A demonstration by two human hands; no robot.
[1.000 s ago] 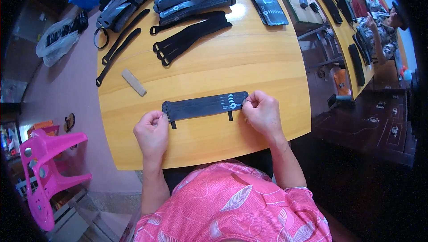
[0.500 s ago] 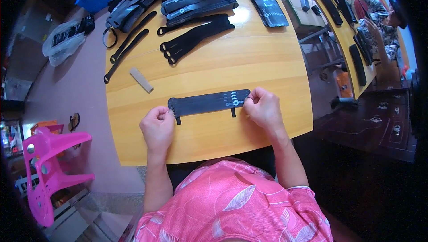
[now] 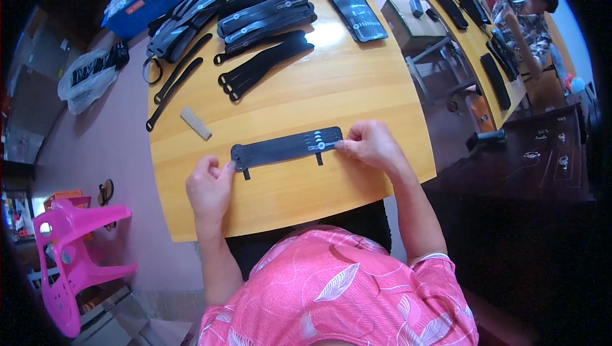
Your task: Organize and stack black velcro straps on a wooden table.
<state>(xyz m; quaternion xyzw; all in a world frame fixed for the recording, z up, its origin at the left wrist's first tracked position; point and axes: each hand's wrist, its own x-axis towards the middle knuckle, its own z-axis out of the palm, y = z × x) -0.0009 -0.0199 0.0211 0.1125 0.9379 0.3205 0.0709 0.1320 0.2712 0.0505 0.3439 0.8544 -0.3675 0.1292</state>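
A flat stack of black straps (image 3: 277, 148) with rounded ends and white printing lies crosswise on the wooden table in front of me. Two short black tabs stick out from under its near edge. At the stack's left end is my left hand (image 3: 209, 190), open, its thumb by the corner and its index finger raised apart. My right hand (image 3: 375, 147) reaches the right end; its lower fingertips touch the printed part, while the index finger is bent above them. Beyond the stack, a small beige block (image 3: 196, 123) lies on the table.
Loose black straps (image 3: 264, 65), bundled straps (image 3: 268, 14) and a packaged bundle (image 3: 354, 11) lie on the table's (image 3: 319, 199) far part. A blue crate (image 3: 143, 5) stands behind, a pink stool (image 3: 76, 250) at left. At right, a person (image 3: 519, 24) sits by another table.
Both hands have loosened from the pinch at the stack's ends, and their fingers have spread. The whole view has shifted slightly; the stack lies much as before.
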